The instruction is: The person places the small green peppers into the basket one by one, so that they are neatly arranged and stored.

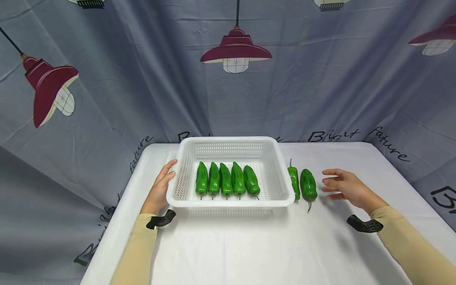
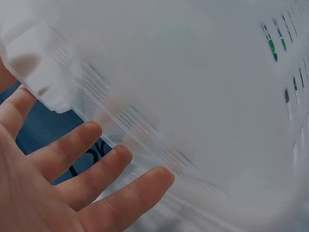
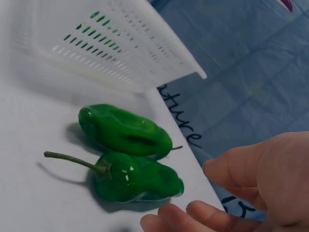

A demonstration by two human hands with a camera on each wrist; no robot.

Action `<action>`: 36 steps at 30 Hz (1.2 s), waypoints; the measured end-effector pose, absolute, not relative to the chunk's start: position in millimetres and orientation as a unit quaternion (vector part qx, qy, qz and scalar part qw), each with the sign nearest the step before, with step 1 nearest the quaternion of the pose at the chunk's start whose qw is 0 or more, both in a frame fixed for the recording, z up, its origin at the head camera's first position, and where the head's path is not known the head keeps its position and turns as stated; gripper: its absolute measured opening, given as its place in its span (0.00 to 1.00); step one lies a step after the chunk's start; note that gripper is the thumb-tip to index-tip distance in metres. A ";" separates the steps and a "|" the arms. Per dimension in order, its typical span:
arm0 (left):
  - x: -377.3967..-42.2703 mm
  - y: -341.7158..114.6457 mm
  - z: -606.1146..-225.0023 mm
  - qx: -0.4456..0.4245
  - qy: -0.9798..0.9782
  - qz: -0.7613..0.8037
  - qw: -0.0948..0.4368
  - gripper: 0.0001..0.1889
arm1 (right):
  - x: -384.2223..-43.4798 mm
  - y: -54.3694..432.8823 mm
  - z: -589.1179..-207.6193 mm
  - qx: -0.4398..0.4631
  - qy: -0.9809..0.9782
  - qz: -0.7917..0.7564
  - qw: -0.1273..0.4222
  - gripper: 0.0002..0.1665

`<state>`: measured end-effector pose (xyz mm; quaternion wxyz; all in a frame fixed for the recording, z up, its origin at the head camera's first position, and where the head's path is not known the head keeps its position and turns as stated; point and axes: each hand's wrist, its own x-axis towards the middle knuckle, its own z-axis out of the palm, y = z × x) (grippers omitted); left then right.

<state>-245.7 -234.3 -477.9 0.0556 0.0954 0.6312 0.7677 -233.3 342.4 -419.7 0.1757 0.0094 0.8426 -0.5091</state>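
A white plastic basket [image 1: 229, 203] stands on the table with several green peppers [image 1: 226, 180] in a row on its floor, their stems toward the near side. My left hand [image 1: 161, 188] is at the basket's left end; in the left wrist view its fingers [image 2: 140, 193] lie spread and nearly straight along the outer wall. Two more green peppers lie right of the basket: a slim one [image 1: 293, 182] partly hidden by the rim, and a plumper one [image 1: 308, 185] beside it. Just right of these hovers my right hand [image 1: 350, 190], fingers relaxed, holding nothing.
A white cloth covers the table [image 1: 228, 245]. Behind it and at both sides hangs a grey-blue curtain [image 1: 171, 91] printed with lamps and lettering. Each wrist carries a black strap [image 1: 365, 225].
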 end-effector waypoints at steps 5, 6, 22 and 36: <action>-245.8 -234.7 -478.4 0.097 0.625 0.772 0.056 0.20 | -235.5 338.6 -425.8 0.024 0.851 -0.495 0.174 0.37; -246.0 -234.7 -478.7 0.097 0.625 0.773 0.056 0.20 | -236.3 337.4 -427.0 0.027 0.853 -0.492 0.174 0.37; -246.0 -235.0 -479.1 0.099 0.618 0.778 0.058 0.20 | -255.6 319.6 -444.0 0.055 0.866 -0.468 0.166 0.41; -245.2 -236.7 -481.8 0.139 0.612 0.777 0.052 0.20 | -266.1 300.3 -449.6 0.047 0.931 -0.337 0.130 0.46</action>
